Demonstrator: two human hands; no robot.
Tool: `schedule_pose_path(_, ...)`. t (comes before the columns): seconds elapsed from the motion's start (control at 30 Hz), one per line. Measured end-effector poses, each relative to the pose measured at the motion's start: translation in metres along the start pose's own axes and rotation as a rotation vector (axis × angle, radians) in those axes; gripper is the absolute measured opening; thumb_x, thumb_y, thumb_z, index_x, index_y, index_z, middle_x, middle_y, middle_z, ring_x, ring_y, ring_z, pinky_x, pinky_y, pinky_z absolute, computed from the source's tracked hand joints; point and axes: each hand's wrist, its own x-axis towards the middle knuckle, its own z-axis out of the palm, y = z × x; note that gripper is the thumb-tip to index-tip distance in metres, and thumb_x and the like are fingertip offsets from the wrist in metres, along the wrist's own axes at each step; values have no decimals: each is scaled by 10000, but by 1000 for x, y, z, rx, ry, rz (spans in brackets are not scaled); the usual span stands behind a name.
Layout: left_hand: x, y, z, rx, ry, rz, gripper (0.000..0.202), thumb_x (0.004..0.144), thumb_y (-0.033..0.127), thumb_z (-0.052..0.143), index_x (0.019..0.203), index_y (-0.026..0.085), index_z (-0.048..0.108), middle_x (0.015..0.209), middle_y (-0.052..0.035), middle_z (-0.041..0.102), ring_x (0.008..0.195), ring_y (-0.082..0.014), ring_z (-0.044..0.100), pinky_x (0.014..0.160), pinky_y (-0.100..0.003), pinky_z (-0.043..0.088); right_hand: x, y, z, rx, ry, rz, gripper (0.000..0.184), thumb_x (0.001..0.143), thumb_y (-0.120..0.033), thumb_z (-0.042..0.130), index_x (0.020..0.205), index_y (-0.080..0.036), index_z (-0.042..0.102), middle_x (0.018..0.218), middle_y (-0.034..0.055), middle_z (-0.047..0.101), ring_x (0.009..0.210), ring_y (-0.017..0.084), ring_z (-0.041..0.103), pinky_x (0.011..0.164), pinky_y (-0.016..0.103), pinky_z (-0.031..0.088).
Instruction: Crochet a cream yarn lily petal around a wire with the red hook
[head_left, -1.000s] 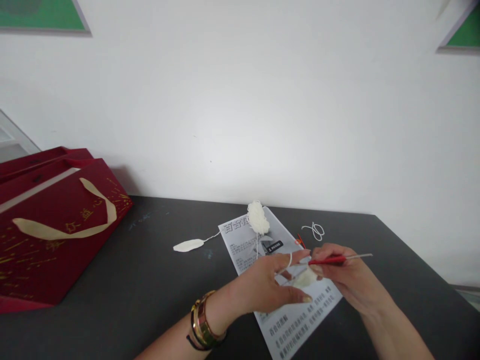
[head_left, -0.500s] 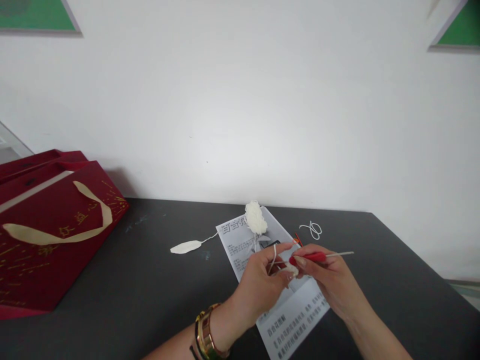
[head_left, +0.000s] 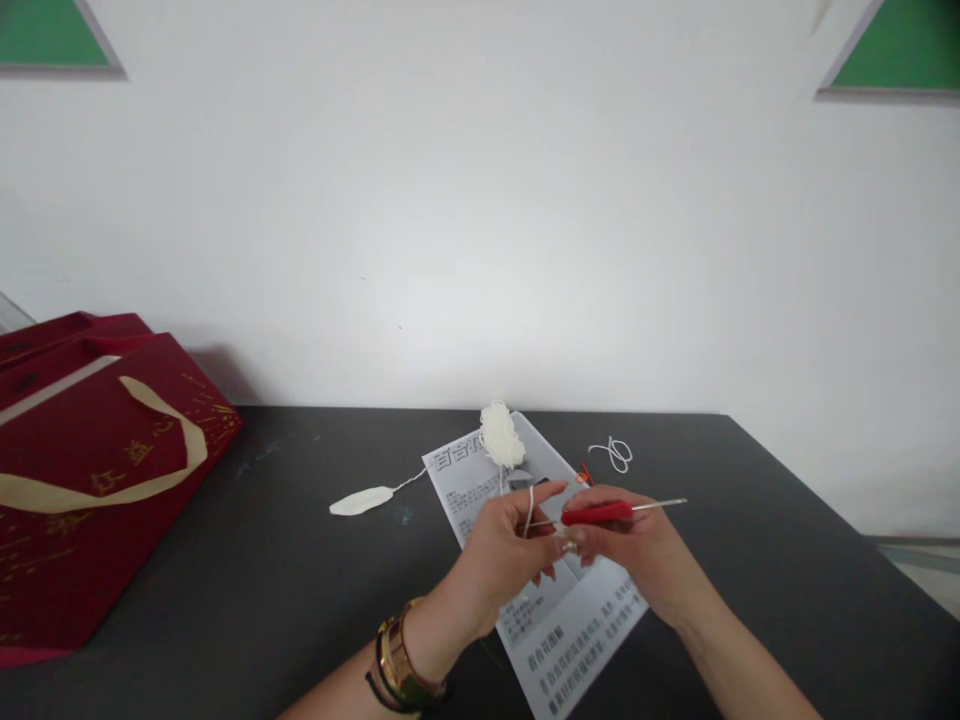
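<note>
My right hand (head_left: 637,545) grips a red crochet hook (head_left: 600,513); my left hand (head_left: 506,555) pinches white yarn (head_left: 529,505) above a printed sheet (head_left: 559,625).

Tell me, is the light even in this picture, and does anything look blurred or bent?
Head view: soft, even light with no glare. The red bag casts a faint shadow on the white wall. The table edge bows slightly from the wide lens. The printed sheet is legible but soft. The crochet hook stays fairly sharp.
</note>
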Motion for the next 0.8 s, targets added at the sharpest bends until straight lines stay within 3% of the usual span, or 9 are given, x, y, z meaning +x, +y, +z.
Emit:
schedule_pose_path(0.3,-1,8,-3,37,-55,-28,618,652,246,751,1235,141,573,636,61,496,507,-71,484,484,-221,361,-1,-1,4,94,43,17,183,588,-223,833,685,-151,696,512,-3,657,432,111,578,433,221,480)
schedule_pose_path(0.47,-2,13,-5,13,-59,-7,609,640,243,768,1216,147,597,647,51,497,562,-87,474,558,-248,389,-2,-1,6,183,43,-1,172,609,-205,825,693,-159,682,527,-12,666,434,97,576,455,211,477)
schedule_pose_path(0.8,-3,16,-13,3,-82,19,451,644,179,768,1088,207,692,608,71,435,580,-67,393,582,-227,296,-4,-2,10,281,-12,-43,146,734,-290,738,742,-156,678,606,-4,646,472,97,573,465,215,470)
